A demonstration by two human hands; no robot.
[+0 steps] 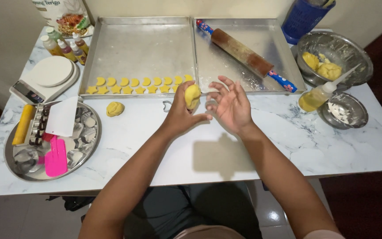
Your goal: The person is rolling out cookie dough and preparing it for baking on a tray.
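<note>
The left hand (183, 113) grips a yellow dough ball (192, 96) near the centre of the frame, fingers curled around it, while the right hand (229, 105) is spread wide and empty just beside it. Both hover above the marble worktop (288, 146). Behind them, a left baking tray (140, 48) carries rows of yellow cut-out shapes (138, 85); a right baking tray (288, 62) holds a rolling pin (244, 54). A second dough lump (115, 109) lies on the worktop at centre left.
</note>
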